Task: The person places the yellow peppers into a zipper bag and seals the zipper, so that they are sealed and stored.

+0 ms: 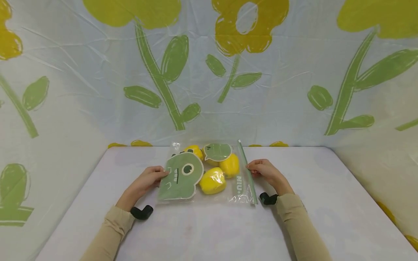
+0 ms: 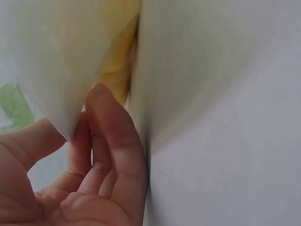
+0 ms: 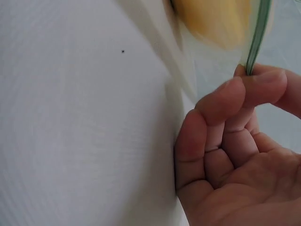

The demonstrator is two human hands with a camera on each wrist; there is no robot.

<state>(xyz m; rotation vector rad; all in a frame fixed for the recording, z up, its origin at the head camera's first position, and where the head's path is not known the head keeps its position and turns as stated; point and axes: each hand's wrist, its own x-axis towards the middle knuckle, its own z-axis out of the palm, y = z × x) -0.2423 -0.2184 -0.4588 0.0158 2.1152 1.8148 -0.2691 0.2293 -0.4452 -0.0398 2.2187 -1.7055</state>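
A clear plastic zip bag [image 1: 232, 192] printed with a green cartoon monster lies sideways on the table. Through it show several yellow bell peppers [image 1: 213, 180]. At the bag's left end, my left hand [image 1: 151, 178] pinches the film between thumb and fingers; in the left wrist view, that hand [image 2: 106, 165] has the film's corner against the thumb. My right hand [image 1: 266, 172] pinches the green zip strip [image 1: 247, 170] at the right end. Close up in the right wrist view, thumb and forefinger of this hand [image 3: 235, 146] meet on the strip [image 3: 258, 40], the other fingers curled.
The white tabletop [image 1: 209, 232] extends around the bag. Behind and beside it hangs a pale cloth [image 1: 281, 108] printed with yellow flowers and green leaves. Dark wrist devices [image 1: 142, 212] sit by both beige sleeves [image 1: 295, 221].
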